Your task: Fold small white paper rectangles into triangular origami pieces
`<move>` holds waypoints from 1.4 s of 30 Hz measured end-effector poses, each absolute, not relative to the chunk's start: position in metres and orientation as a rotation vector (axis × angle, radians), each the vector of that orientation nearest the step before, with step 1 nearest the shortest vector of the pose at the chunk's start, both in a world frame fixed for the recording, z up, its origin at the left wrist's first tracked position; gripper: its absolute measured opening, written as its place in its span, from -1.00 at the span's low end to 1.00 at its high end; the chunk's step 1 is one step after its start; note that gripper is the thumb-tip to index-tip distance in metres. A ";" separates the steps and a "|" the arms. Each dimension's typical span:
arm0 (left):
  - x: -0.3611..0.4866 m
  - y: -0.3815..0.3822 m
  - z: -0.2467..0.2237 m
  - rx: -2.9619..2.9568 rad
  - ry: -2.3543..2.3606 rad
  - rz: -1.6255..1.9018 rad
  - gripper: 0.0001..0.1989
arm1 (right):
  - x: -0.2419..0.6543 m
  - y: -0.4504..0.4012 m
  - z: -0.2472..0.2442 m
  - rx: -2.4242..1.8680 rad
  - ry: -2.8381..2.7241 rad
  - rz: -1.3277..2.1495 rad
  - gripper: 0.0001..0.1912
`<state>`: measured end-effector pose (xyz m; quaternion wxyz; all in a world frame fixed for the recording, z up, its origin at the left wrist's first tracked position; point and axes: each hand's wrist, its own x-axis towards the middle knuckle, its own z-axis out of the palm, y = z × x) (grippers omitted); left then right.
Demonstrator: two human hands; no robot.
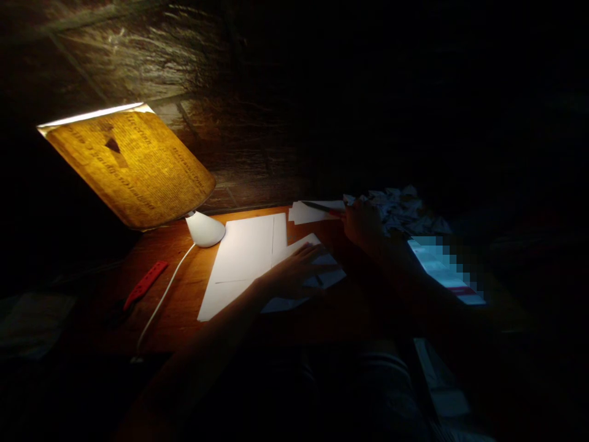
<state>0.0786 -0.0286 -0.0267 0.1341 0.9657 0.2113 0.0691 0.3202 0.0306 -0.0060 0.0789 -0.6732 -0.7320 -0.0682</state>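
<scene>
My left hand lies with its fingers spread on a white sheet that sits at an angle on the wooden table. To its left are larger white sheets with thin dark lines on them. My right hand is farther back, closed around the red end of a long thin tool, perhaps scissors or a knife. The tool's dark length points left over a small stack of white paper. Shadow hides most of the right fingers.
A lit lamp with a yellow printed shade and white base stands at left, its cord running forward. Near it lies a red-handled tool. Folded paper pieces are heaped at back right, beside a glowing screen.
</scene>
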 end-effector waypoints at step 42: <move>0.080 -0.022 -0.043 2.835 0.856 0.151 -0.22 | 0.388 -0.224 -0.037 -2.011 -1.828 0.085 -0.55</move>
